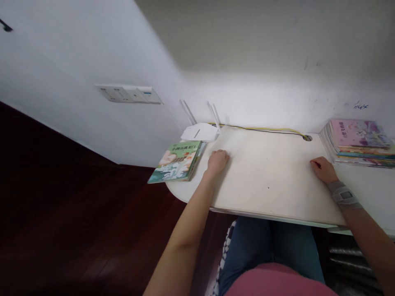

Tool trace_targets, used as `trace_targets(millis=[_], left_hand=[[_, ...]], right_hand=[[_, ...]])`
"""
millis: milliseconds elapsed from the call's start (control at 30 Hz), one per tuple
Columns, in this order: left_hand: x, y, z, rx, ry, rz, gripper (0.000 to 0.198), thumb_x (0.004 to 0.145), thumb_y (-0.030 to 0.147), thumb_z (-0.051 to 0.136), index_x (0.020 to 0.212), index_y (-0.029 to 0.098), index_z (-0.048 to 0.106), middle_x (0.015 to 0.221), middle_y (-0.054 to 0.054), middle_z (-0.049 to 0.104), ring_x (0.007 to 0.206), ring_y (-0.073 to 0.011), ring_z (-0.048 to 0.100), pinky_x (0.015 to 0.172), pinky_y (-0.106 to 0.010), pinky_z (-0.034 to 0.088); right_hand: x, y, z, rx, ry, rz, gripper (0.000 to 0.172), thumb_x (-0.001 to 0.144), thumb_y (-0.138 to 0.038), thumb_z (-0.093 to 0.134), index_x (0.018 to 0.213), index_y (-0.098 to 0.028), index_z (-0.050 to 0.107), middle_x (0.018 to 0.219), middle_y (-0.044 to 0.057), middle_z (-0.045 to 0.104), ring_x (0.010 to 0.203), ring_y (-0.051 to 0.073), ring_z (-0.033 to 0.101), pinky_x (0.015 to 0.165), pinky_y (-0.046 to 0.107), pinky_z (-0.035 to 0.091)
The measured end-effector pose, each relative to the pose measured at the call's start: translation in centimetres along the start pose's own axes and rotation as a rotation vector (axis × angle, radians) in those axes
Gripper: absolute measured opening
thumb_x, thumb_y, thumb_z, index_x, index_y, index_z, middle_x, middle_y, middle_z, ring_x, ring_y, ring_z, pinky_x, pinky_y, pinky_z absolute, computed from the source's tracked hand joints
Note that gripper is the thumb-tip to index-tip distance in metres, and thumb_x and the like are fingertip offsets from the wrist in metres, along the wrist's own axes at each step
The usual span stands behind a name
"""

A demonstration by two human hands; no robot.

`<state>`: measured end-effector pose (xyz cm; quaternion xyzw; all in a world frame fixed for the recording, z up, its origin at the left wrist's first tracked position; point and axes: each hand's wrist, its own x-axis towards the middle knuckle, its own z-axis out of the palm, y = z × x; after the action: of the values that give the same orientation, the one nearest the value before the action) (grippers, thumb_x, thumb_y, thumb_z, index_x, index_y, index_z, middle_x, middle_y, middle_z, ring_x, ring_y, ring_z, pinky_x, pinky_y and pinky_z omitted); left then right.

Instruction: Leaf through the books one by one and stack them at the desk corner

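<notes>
My left hand (217, 161) rests as a loose fist on the white desk (265, 168), with nothing visible in it. Just left of it lies a green picture book (177, 162), stacked on at least one more book and jutting past the desk's rounded edge. Toward the right side of the desktop, my right hand (324, 169) is also curled into a fist, its fingers folded in and no object showing. A greyish band with a dark rectangular piece (345, 195) wraps the right wrist. The pile of books (361, 142) stands beyond and to the right of this hand.
A white router (200, 132) with upright antennas sits at the back left. Yellow and black cables (262, 130) run along the wall to a cable hole (307, 138). Wall sockets (129, 94) are on the left. Dark red flooring (101, 230) lies below.
</notes>
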<state>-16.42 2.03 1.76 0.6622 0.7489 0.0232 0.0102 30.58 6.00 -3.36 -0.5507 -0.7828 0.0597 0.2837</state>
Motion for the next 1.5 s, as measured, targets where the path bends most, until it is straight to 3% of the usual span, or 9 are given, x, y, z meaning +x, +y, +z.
trace_targets(millis=[267,367,467,567,733,867,1033,1200,1500], left_hand=[[-0.9,1.7,-2.9,-0.038,0.069,-0.170,0.036,0.090,0.015,0.031,0.102,0.007,0.064,0.105,-0.022,0.068,0.097,-0.0275,0.065,0.080,-0.035,0.047],[-2.9,6.6,-4.8,-0.113,0.116,-0.106,0.032,0.094,0.027,0.034,0.104,0.015,0.062,0.101,-0.014,0.071,0.093,-0.0240,0.067,0.078,-0.031,0.048],[-6.6,13.1,-6.7,-0.480,0.196,0.139,0.027,0.096,0.029,0.036,0.109,0.017,0.057,0.080,-0.005,0.072,0.075,-0.0180,0.068,0.073,-0.028,0.048],[-10.7,17.2,-8.5,-0.778,0.278,0.337,0.027,0.096,0.032,0.038,0.115,0.020,0.054,0.071,0.001,0.068,0.066,-0.0143,0.066,0.069,-0.025,0.049],[-13.2,14.5,-8.9,-1.001,0.464,0.214,0.037,0.096,0.043,0.037,0.121,0.020,0.054,0.062,0.004,0.062,0.053,-0.0109,0.060,0.059,-0.022,0.047],[-12.0,10.8,-5.4,-0.727,0.359,-0.019,0.037,0.094,0.037,0.042,0.122,0.019,0.056,0.061,0.002,0.063,0.058,-0.0139,0.061,0.064,-0.025,0.046],[-11.9,10.4,-0.4,-0.246,0.050,-0.074,0.039,0.094,0.028,0.037,0.125,0.017,0.058,0.098,-0.011,0.071,0.091,-0.0260,0.066,0.079,-0.036,0.046],[-12.3,10.3,1.5,-0.086,0.046,-0.025,0.044,0.093,0.027,0.036,0.132,0.014,0.052,0.106,-0.015,0.065,0.102,-0.0301,0.059,0.085,-0.041,0.043],[-11.1,7.8,-0.3,-0.115,0.118,0.023,0.039,0.093,0.030,0.041,0.127,0.021,0.058,0.123,-0.014,0.058,0.108,-0.0272,0.054,0.088,-0.038,0.044]], right_hand=[[-0.4,-2.0,-0.3,0.011,0.011,0.090,0.035,0.085,-0.036,0.043,0.102,-0.016,0.066,0.098,0.014,0.068,0.093,0.027,0.062,0.085,0.044,0.050],[-2.4,-8.8,1.6,0.194,0.028,0.009,0.057,0.084,-0.045,0.053,0.132,-0.015,0.049,0.129,0.017,0.057,0.116,0.029,0.056,0.099,0.049,0.045],[-4.8,-17.1,3.7,0.415,0.068,-0.043,0.091,0.080,-0.050,0.062,0.150,-0.016,0.016,0.151,0.018,0.031,0.135,0.031,0.039,0.109,0.050,0.036],[-5.9,-21.3,3.8,0.508,0.228,0.092,0.089,0.086,-0.047,0.055,0.151,-0.020,0.000,0.154,0.016,0.023,0.139,0.030,0.032,0.109,0.052,0.035],[-7.0,-16.4,-2.2,0.205,0.447,0.126,0.057,0.095,-0.030,0.030,0.150,-0.023,0.022,0.147,0.014,0.039,0.139,0.032,0.032,0.109,0.061,0.029],[-9.3,-11.4,-6.1,-0.130,0.293,0.051,0.056,0.090,-0.018,0.034,0.144,-0.031,0.039,0.146,0.007,0.045,0.141,0.032,0.029,0.111,0.062,0.025],[-11.3,-8.8,-4.5,-0.327,-0.100,-0.131,0.061,0.088,-0.010,0.036,0.144,-0.033,0.039,0.144,0.006,0.049,0.137,0.028,0.037,0.110,0.057,0.028],[-12.2,-6.6,-3.4,-0.355,-0.322,-0.178,0.052,0.093,-0.037,0.041,0.143,-0.022,0.042,0.148,0.011,0.042,0.137,0.032,0.037,0.106,0.056,0.033],[-11.0,-5.8,-4.4,-0.299,-0.247,-0.187,0.049,0.092,-0.048,0.042,0.132,-0.023,0.053,0.146,0.014,0.044,0.136,0.034,0.038,0.104,0.056,0.035]])
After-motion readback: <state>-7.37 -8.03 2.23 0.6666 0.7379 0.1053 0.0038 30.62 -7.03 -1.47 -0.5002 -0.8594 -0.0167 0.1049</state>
